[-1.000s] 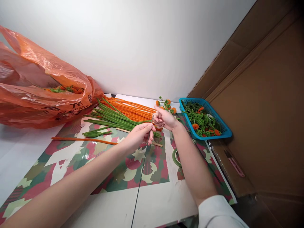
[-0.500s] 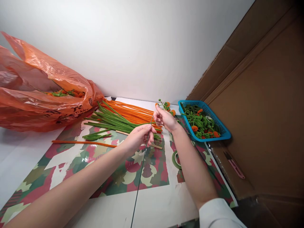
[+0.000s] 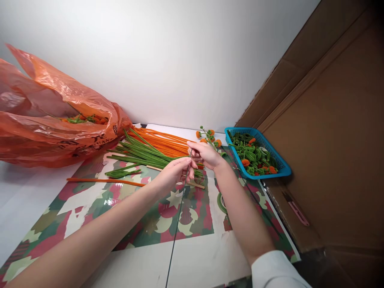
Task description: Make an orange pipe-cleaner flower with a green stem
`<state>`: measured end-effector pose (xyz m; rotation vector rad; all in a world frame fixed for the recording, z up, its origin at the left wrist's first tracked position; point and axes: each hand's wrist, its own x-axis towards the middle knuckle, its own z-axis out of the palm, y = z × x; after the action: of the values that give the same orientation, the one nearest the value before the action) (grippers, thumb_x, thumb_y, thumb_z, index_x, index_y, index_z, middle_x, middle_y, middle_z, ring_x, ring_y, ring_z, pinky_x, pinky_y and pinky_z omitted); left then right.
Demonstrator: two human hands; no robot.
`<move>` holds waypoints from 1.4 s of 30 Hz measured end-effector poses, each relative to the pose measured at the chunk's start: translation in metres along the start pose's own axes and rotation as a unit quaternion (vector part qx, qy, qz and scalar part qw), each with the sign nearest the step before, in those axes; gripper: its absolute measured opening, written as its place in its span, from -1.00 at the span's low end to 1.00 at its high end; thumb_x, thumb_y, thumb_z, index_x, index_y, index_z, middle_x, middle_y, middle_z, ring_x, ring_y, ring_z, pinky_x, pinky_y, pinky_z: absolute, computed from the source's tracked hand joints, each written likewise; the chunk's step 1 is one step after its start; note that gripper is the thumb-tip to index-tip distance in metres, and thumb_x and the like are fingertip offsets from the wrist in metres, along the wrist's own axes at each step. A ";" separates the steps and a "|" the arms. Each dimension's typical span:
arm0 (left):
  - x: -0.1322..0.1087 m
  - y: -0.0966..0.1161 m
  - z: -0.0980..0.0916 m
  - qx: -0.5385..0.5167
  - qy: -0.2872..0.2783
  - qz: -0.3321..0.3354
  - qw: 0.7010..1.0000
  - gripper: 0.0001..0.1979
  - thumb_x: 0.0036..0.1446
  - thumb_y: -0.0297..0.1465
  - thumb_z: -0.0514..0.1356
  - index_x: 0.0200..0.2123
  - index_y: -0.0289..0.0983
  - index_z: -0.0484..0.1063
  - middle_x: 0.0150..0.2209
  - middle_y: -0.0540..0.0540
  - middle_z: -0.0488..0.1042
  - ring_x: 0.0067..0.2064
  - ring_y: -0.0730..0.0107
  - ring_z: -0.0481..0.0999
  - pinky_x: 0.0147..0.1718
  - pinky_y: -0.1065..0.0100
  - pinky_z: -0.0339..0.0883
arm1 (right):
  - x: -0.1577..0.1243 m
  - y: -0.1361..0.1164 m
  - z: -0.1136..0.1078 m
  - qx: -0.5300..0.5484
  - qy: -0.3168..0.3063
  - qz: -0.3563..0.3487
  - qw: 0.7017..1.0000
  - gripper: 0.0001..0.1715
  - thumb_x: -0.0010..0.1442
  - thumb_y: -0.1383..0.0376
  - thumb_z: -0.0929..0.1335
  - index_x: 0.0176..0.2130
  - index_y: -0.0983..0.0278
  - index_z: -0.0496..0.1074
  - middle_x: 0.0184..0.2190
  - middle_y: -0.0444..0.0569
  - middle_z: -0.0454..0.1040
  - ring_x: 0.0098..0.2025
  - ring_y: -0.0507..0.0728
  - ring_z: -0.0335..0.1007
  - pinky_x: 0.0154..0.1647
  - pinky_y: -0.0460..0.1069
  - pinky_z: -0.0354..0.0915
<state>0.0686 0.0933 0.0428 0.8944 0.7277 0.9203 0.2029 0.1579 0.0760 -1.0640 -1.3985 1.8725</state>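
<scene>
My left hand (image 3: pixel 175 172) is closed, pinching a thin dark green wire stem (image 3: pixel 176 228) near its upper end. The stem slants down toward me past the table's front edge. Just above, my right hand (image 3: pixel 207 155) has its thumb and fingers closed at the stem's tip; any small piece between those fingertips is hidden. Behind the right hand lies a sprig of orange pompom flowers (image 3: pixel 218 143) with green buds. Green pipe cleaners (image 3: pixel 141 150) and orange pipe cleaners (image 3: pixel 162 140) are bunched beyond my left hand. A roll of green tape (image 3: pixel 221 205) lies beside my right forearm.
An orange plastic bag (image 3: pixel 51 96) holding flowers stands at the left. At right, a blue basket (image 3: pixel 283 173) contains green and orange pieces near a cardboard wall (image 3: pixel 336 120). Pink-handled snips (image 3: pixel 298 213), a wooden stick (image 3: pixel 198 185) and a single orange pipe cleaner (image 3: pixel 102 181) lie around.
My right hand has moved slightly left and down, its raised thumb lowering onto the stem's tip. More of the flower sprig shows. The left hand holds the stem in place.
</scene>
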 end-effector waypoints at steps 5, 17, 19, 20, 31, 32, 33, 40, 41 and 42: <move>0.004 0.004 -0.004 -0.015 0.030 0.011 0.999 -0.57 -0.10 -0.03 0.32 -0.42 -0.28 0.38 -0.65 0.08 0.34 -0.64 0.57 0.25 -0.67 0.54 0.11 | 0.004 0.004 0.005 -0.007 0.000 -0.004 1.000 -0.33 0.20 -0.08 0.31 -0.70 0.29 0.17 -0.82 -0.27 0.02 -0.74 -0.09 0.03 -0.70 -0.18 -0.09; 0.005 0.001 -0.011 0.023 0.076 0.028 0.996 -0.57 -0.11 -0.06 0.35 -0.37 -0.30 0.42 -0.63 0.09 0.31 -0.59 0.60 0.23 -0.62 0.57 0.09 | 0.004 0.010 0.006 -0.181 0.033 -0.062 0.981 -0.36 0.08 -0.11 0.36 -0.68 0.30 0.19 -0.76 -0.29 0.07 -0.68 -0.12 -0.13 -0.63 -0.12 -0.15; 0.005 0.000 -0.011 0.033 0.083 0.034 0.995 -0.57 -0.10 -0.05 0.34 -0.38 -0.31 0.43 -0.63 0.09 0.32 -0.59 0.60 0.23 -0.62 0.56 0.08 | 0.004 0.012 0.005 -0.200 0.042 -0.071 0.976 -0.38 0.12 -0.08 0.33 -0.68 0.29 0.17 -0.75 -0.28 0.06 -0.67 -0.11 -0.11 -0.61 -0.12 -0.12; 0.005 0.000 -0.010 0.037 0.085 0.037 0.995 -0.58 -0.09 -0.05 0.34 -0.38 -0.31 0.42 -0.63 0.08 0.32 -0.60 0.60 0.22 -0.61 0.55 0.08 | 0.004 0.013 0.005 -0.202 0.042 -0.079 0.975 -0.39 0.14 -0.06 0.33 -0.68 0.29 0.17 -0.74 -0.28 0.07 -0.66 -0.10 -0.10 -0.59 -0.12 -0.10; 0.004 -0.001 -0.010 0.102 0.104 0.039 0.989 -0.56 -0.08 -0.02 0.30 -0.48 -0.31 0.37 -0.63 0.06 0.35 -0.63 0.61 0.19 -0.66 0.54 0.05 | 0.002 0.012 0.004 -0.232 0.016 -0.073 0.970 -0.45 0.22 0.07 0.27 -0.67 0.28 0.16 -0.73 -0.27 0.08 -0.65 -0.08 -0.08 -0.56 -0.11 -0.05; 0.004 0.000 -0.010 0.113 0.106 0.037 0.987 -0.56 -0.08 -0.02 0.30 -0.48 -0.31 0.38 -0.62 0.05 0.36 -0.64 0.61 0.20 -0.67 0.54 0.05 | 0.002 0.012 0.003 -0.242 0.016 -0.068 0.968 -0.46 0.23 0.08 0.26 -0.66 0.28 0.16 -0.73 -0.27 0.09 -0.64 -0.08 -0.08 -0.56 -0.10 -0.05; 0.003 0.000 -0.010 0.124 0.109 0.036 0.986 -0.56 -0.08 -0.02 0.29 -0.47 -0.31 0.39 -0.62 0.04 0.37 -0.64 0.60 0.20 -0.67 0.54 0.06 | 0.002 0.011 0.003 -0.251 0.016 -0.063 0.966 -0.47 0.24 0.09 0.25 -0.66 0.28 0.17 -0.73 -0.26 0.10 -0.64 -0.08 -0.07 -0.56 -0.10 -0.05; 0.002 0.001 -0.006 0.167 0.111 0.028 0.979 -0.58 -0.04 -0.04 0.26 -0.55 -0.31 0.35 -0.64 0.02 0.36 -0.70 0.62 0.15 -0.73 0.52 0.04 | -0.001 0.009 0.001 -0.288 0.000 -0.040 0.957 -0.47 0.25 0.10 0.26 -0.65 0.29 0.17 -0.71 -0.24 0.15 -0.64 -0.08 -0.06 -0.58 -0.10 -0.06; 0.001 0.001 -0.005 0.168 0.111 0.029 0.979 -0.59 -0.04 -0.05 0.25 -0.55 -0.30 0.35 -0.65 0.03 0.36 -0.70 0.62 0.15 -0.73 0.52 0.03 | -0.002 0.008 0.002 -0.290 0.000 -0.034 0.957 -0.48 0.25 0.10 0.26 -0.65 0.29 0.17 -0.71 -0.24 0.15 -0.65 -0.08 -0.06 -0.59 -0.10 -0.07; 0.001 0.001 -0.004 0.168 0.110 0.030 0.979 -0.61 -0.03 -0.07 0.26 -0.55 -0.30 0.35 -0.65 0.03 0.36 -0.71 0.62 0.15 -0.73 0.52 0.02 | -0.002 0.008 0.002 -0.292 0.001 -0.030 0.956 -0.48 0.25 0.12 0.26 -0.65 0.29 0.18 -0.71 -0.24 0.15 -0.65 -0.08 -0.06 -0.59 -0.10 -0.07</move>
<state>0.0650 0.0959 0.0416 1.1254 1.0733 0.9756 0.2026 0.1530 0.0690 -1.2673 -2.0255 1.4364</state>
